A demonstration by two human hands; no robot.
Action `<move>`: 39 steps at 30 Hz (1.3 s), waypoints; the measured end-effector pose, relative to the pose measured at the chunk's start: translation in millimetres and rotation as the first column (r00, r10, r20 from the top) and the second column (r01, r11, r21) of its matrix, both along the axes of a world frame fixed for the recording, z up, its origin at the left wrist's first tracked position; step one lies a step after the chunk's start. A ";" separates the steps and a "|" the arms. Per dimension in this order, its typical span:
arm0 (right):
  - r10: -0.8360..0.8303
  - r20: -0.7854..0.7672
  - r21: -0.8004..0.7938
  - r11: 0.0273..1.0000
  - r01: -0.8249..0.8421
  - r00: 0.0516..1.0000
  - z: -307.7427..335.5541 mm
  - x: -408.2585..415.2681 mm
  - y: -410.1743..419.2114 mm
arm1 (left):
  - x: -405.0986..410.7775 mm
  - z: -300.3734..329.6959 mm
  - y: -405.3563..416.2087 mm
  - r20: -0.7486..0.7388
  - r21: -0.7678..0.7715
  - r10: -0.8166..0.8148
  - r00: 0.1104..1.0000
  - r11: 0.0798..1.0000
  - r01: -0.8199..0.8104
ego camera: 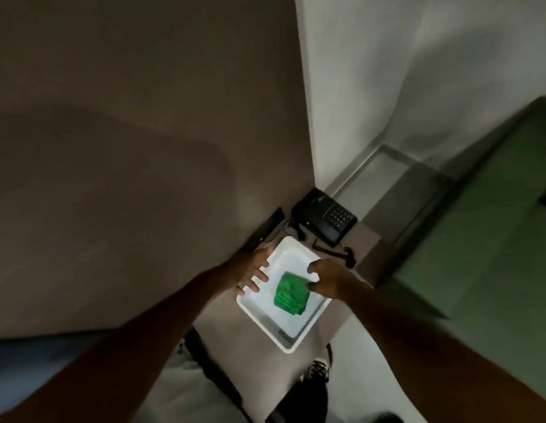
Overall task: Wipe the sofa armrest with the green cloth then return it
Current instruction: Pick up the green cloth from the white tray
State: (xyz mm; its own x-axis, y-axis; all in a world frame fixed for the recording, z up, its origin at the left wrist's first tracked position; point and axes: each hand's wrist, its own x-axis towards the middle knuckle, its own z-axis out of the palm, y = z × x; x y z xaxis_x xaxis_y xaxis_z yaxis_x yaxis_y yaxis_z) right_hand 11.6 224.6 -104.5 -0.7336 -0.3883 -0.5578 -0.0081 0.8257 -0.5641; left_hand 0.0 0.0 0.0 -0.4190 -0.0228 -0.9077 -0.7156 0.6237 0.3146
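A folded green cloth [291, 294] lies inside a white tray [305, 334] on a small side table. My right hand [326, 279] hovers at the cloth's right upper corner, fingers curled, thumb and fingertips touching or just above its edge; a firm grip does not show. My left hand [253, 268] rests flat with spread fingers on the tray's left rim. The green sofa [491, 239] fills the right side, blurred.
A black desk phone [325, 221] with its cord sits behind the tray, near the wall corner. A dark flat object [267, 230] lies along the brown wall. My shoe [319, 369] shows on the light floor below the table.
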 end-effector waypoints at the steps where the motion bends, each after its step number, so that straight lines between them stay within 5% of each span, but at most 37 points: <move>1: 0.003 0.054 0.026 1.000 -0.004 0.999 -30.4 1.7 -12.2 | -6.1 -26.3 -7.2 0.034 0.023 0.070 0.997 0.997 -0.071; 5: -0.063 0.112 0.079 0.995 0.054 0.992 -133.4 -2.6 -50.3 | -31.5 -128.0 -33.8 0.216 0.152 0.220 0.951 0.955 -0.255; 13: -0.042 -0.016 0.281 0.959 0.044 0.999 -193.2 17.3 -89.0 | -42.9 -183.5 -13.5 0.116 0.222 0.193 0.974 0.951 -0.215; 17: -0.212 -0.100 -0.063 0.976 0.207 0.972 -174.0 55.6 -76.5 | -39.6 -157.2 20.0 0.097 0.261 0.125 0.987 0.954 -0.146; 21: -0.431 0.093 -0.430 0.796 0.426 0.898 -126.4 120.0 -44.8 | -12.8 -129.7 92.6 0.212 0.380 0.003 0.977 0.921 -0.085; 23: -0.575 0.205 -0.489 0.641 0.592 0.792 -111.3 154.8 -28.0 | 9.8 -126.5 147.9 0.275 0.449 -0.148 0.950 0.894 0.009; 26: -0.795 0.422 -0.461 0.226 0.858 0.436 -105.8 205.6 15.6 | 54.2 -117.6 258.5 0.269 0.527 -0.395 0.878 0.823 0.209; 29: -0.841 0.536 -0.323 -0.121 0.939 0.076 -123.9 261.5 60.1 | 107.4 -107.9 360.9 0.187 0.513 -0.520 0.833 0.775 0.369; 34: -0.704 0.632 -0.213 -0.560 0.801 -0.324 -149.2 312.0 115.5 | 146.2 -124.4 457.8 0.019 0.342 -0.606 0.795 0.751 0.564; 39: -0.444 0.714 -0.171 -0.860 0.480 -0.541 -178.7 324.7 155.9 | 168.3 -163.4 514.4 -0.068 0.251 -0.619 0.782 0.748 0.614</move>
